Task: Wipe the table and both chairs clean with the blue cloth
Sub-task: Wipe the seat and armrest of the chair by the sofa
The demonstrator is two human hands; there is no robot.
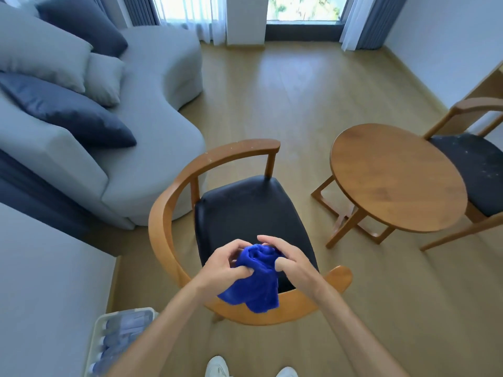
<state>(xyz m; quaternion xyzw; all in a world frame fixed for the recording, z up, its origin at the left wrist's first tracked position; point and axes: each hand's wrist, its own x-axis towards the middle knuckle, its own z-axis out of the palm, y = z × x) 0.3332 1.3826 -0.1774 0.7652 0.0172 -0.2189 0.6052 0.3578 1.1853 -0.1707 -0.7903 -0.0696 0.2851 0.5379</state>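
Now blue cloth (pixel 253 278) between both hands' grip.

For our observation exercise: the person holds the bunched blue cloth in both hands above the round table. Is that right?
Not quite. The head view shows both hands, left and right, holding the bunched blue cloth above the near chair's black seat, not the round table, which stands to its right.

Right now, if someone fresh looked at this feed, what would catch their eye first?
The bright blue cloth, bunched between the left hand and right hand, low in the middle, over the near chair with its black seat. To the right stands the round wooden table, and behind it the far chair, its dark seat dotted with pale specks.
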